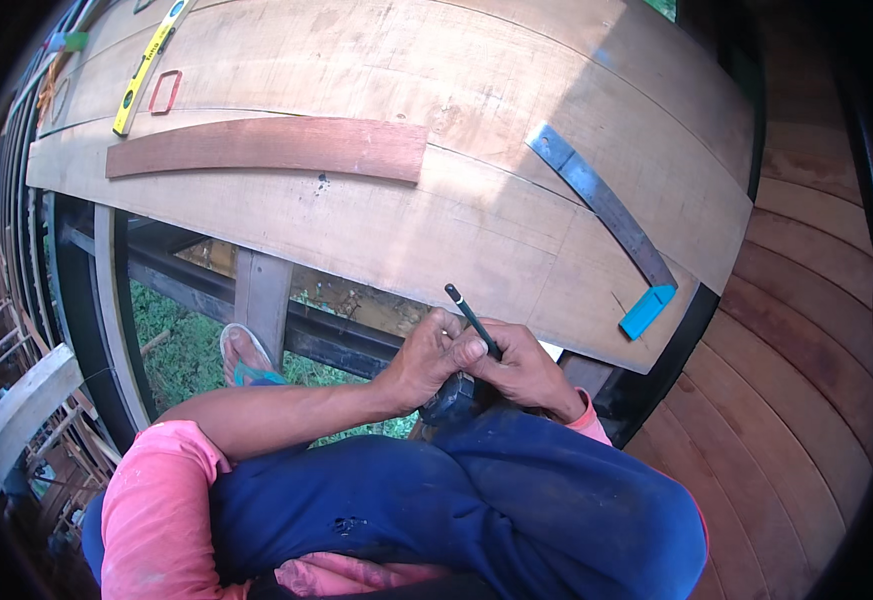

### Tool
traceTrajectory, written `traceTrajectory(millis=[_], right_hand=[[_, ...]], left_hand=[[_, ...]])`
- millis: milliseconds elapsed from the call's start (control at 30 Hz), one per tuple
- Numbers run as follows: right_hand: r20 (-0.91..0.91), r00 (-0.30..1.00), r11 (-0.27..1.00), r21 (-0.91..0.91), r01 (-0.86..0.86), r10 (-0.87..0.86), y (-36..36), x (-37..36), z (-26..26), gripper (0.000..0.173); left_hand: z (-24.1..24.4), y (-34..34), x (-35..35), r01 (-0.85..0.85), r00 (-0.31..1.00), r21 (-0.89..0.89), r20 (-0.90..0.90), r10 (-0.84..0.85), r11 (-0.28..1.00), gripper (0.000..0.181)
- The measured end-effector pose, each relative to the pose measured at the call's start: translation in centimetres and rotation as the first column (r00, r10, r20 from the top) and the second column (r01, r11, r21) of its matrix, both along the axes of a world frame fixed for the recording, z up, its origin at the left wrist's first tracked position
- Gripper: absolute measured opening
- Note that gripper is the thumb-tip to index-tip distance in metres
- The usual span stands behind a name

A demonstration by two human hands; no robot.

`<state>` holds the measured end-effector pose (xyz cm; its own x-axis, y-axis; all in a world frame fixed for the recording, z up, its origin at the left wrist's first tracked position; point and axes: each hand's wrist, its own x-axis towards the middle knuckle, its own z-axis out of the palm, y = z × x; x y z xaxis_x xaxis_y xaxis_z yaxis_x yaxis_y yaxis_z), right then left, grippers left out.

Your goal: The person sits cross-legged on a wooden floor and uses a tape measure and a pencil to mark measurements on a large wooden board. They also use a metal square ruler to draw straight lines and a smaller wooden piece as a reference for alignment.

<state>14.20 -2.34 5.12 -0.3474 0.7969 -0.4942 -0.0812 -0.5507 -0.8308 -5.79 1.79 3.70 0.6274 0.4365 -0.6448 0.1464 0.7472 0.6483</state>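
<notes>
My left hand (425,360) and my right hand (522,364) meet above my lap, thumbs close together. A dark green pencil (474,319) sticks up from the fingers of my right hand. Beneath both hands is a dark tool, perhaps a tape measure (447,397), largely covered; the left hand is closed about something at its top that I cannot make out. Beyond them a reddish wooden board (279,146) lies on the pale planks (406,232). To the right rests a try square with a steel blade (601,195) and a turquoise handle (647,311).
A yellow spirit level (147,67) and a red rectangular ring (165,92) lie at the upper left. Below the planks' near edge are dark metal beams (331,337) with open gaps over grass. A sandaled foot (247,356) stands near an upright wooden post. Brown floorboards (796,330) run along the right.
</notes>
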Motion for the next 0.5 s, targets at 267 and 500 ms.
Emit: traceTrajectory(millis=[267, 500], right_hand=[[-0.011, 0.98, 0.975, -0.097, -0.199, 0.199, 2.0, 2.8, 0.5, 0.036], [0.643, 0.687, 0.934, 0.321, 0.157, -0.337, 6.3, 2.8, -1.9, 0.026]], left_hand=[[-1.6, -0.5, -0.7, -0.045, 0.97, 0.016, 0.238, 0.04, 0.999, 0.068], [-3.8, -2.3, -3.0, 0.068, 0.998, -0.007, 0.018, -0.068, 0.998, 0.033]])
